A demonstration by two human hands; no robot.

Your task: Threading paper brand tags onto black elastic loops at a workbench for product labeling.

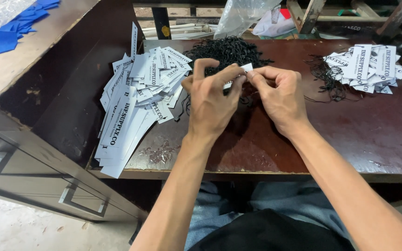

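Fingers [236, 76] of both hands pinched on one small white tag [246, 68], held just above the tabletop [359, 125], mid-frame. Left hand [211, 100] gripping the tag's lower end between thumb and forefinger, other fingers curled and raised. Right hand [280, 95] nipping the upper end, thumb and forefinger tight together, knuckles toward the camera. Whether a cord is caught in the pinch: cannot tell.

Directly behind the hands, a heap of black cords [229, 51], loose ends trailing toward the wrists. To the left, a broad spread of white printed tags [136, 100], fanned and overlapping, some hanging past the tabletop's front edge. To the far right, well apart, a smaller pile of tags with cords [361, 69] already tangled among them, black loops straggling out on its left side.

Dark red-brown tabletop, scuffed and glossy, scraps of clear film [159, 152] near the front edge. At left, a grey cabinet [47, 181] with drawer handles, blue cut pieces [12, 28] on its worn top. Beyond the far edge, a clear plastic bag [245, 16] and wooden frames [312, 14]. Below, grey trousers [298, 204] and a dark cloth [271, 232] on the lap.
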